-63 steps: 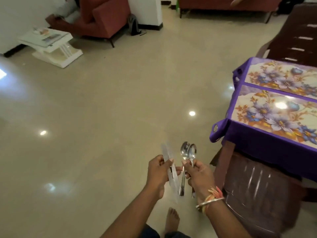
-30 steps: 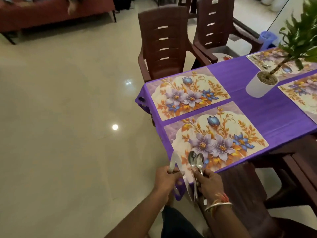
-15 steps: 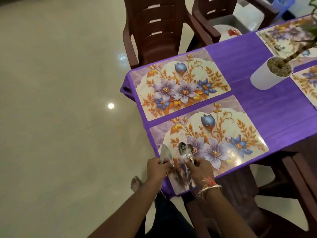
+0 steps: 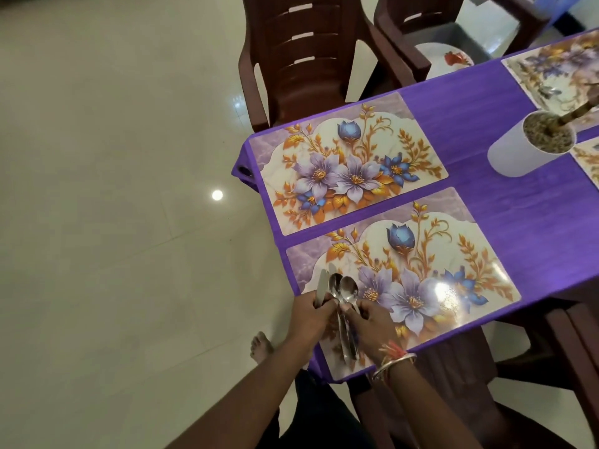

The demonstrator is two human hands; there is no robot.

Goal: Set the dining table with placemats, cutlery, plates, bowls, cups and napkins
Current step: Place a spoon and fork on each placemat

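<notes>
Two shiny steel spoons (image 4: 343, 288) are held side by side in the grip of the right hand (image 4: 372, 324), pinched on their handles between thumb and curled fingers. Pale, flat, knife-like blades (image 4: 321, 288) are held in the grip of the left hand (image 4: 311, 314), whose fingers are curled round them; their number cannot be told.

Both bundles are carried over the near left corner of the nearest floral rectangular placemat (image 4: 431, 264), which lies at the near left corner of the purple-clothed counter (image 4: 525, 209). Whether the handles touch the mat cannot be told.

The long axis of the spoons runs from the counter's near edge towards its far edge, with the bowls farthest from the person and the handles trailing back under the palm. That axis is roughly parallel to the placemat's short left side, so little turning is judged to be needed before the cutlery is lowered. The blades lie outermost, nearest the counter's left edge, and the spoons lie just inward of them. A second floral placemat (image 4: 350, 163) lies just beyond, towards the far edge.
</notes>
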